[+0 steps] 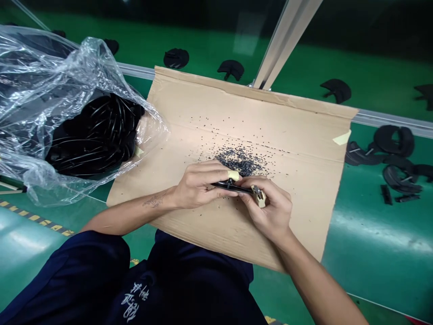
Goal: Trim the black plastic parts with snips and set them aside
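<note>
The single head-worn view looks forward and down from above at close range, with the hands near the frame's centre, dark clothing at lower left and green floor towards the top.

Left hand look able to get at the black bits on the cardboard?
Probably yes: the black bits lie just beyond the left hand on the cardboard, mostly uncovered. It holds a black part, so would likely need to free up first.

The person's left hand pinches, fingers reaching rightward; the right hand curls in a grip close beside it. The tattooed left forearm and bare right forearm angle inward.
</note>
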A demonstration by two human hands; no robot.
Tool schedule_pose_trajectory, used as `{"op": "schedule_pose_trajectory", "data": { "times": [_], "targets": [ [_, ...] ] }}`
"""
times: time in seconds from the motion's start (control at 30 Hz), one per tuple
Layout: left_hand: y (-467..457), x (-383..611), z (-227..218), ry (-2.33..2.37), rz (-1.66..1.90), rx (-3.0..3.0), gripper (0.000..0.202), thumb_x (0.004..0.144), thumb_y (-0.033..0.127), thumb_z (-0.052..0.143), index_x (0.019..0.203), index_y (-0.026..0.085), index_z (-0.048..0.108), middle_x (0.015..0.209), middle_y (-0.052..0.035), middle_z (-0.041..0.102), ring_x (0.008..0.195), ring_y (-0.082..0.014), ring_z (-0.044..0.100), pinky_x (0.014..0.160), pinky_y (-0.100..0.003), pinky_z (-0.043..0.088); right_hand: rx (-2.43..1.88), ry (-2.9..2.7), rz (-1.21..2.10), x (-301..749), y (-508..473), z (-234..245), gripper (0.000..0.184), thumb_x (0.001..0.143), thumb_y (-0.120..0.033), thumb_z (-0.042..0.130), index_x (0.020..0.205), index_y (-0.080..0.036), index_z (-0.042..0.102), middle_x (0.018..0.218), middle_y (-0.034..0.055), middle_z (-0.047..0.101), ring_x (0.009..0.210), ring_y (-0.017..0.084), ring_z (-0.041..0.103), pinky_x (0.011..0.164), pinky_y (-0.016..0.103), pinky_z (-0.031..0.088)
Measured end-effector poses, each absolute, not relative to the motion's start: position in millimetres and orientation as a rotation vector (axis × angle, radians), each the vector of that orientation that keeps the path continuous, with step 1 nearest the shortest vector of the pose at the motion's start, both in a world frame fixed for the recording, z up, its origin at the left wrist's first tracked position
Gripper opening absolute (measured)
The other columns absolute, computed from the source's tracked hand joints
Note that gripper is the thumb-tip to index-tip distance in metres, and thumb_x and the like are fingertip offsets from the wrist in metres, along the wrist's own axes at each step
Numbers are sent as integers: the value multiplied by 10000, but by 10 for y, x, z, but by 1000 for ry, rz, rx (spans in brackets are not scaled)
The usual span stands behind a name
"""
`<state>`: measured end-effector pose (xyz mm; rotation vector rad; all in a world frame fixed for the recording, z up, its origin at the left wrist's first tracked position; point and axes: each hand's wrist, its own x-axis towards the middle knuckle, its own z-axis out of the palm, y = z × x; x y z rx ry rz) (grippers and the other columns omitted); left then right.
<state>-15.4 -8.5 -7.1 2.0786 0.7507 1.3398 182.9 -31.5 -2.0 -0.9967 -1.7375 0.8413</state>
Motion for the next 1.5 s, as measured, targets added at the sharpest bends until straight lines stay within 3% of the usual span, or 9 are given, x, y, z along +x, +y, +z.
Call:
{"op": "schedule_pose_trajectory", "data": {
  "times": [0.07,0.23,0.43,0.67,0.77,0.9,1.0,1.17,1.5],
  "targets": [
    [-86,-156,-68,752,1365,2060,240,848,241,799,1052,138,727,847,-62,772,784,-134,706,738,-254,574,-993,-1739,857,1829,-315,-18,98,894,-152,696,935,-239,676,915,41,771,821,185,735,753,318,606],
    [-79,-154,-70,719,1352,2107,238,955,271,674,1159,154,706,952,-91,792,870,-151,734,799,-299,597,-1014,-1735,830,1839,-324,-7,86,887,-165,704,924,-239,681,919,38,770,830,188,738,772,321,607],
    [-106,-163,-35,810,1318,2097,169,875,275,775,999,168,736,832,-48,782,740,-126,713,717,-266,587,-1004,-1757,864,1826,-332,9,41,910,-195,683,903,-230,663,879,40,758,780,177,724,712,306,594],
    [-98,-148,-22,802,1211,2033,294,951,361,676,1165,162,706,1005,-94,773,940,-152,725,824,-285,600,-1067,-1672,973,1832,-321,50,78,932,-299,671,913,-231,637,885,35,722,802,186,693,745,328,570],
    [-89,-168,-21,928,1222,1956,274,910,325,733,1127,158,714,954,-70,779,836,-125,720,745,-231,585,-1150,-1699,1091,1936,-279,101,159,966,-379,608,1027,-232,602,969,49,668,891,195,658,795,335,550],
    [-47,-198,-31,972,1248,1973,253,858,348,790,1029,167,745,881,-45,769,797,-125,680,753,-262,557,-1131,-1943,1191,2116,-235,169,437,930,-418,636,1299,-245,481,1215,87,592,1097,233,599,927,370,515],
    [-23,-201,-37,962,1278,2002,261,859,367,787,1029,171,757,879,-47,761,810,-124,678,748,-259,551,-1150,-2024,1004,2162,-214,163,475,925,-385,641,1330,-239,437,1180,91,580,1027,224,600,869,360,519],
    [-27,-192,-28,921,1309,1970,284,822,347,821,1017,149,759,856,-49,770,753,-107,701,686,-210,563,-1099,-2056,499,2127,-144,97,362,898,-281,694,1232,-242,560,1106,103,649,999,260,627,848,420,526],
    [-16,-208,-43,819,1317,1990,261,837,276,813,1080,193,767,918,-53,767,825,-113,707,733,-224,591,-1049,-2179,416,2113,-157,83,313,894,-276,689,1201,-221,668,950,92,710,825,239,639,726,398,531]
  ]
}}
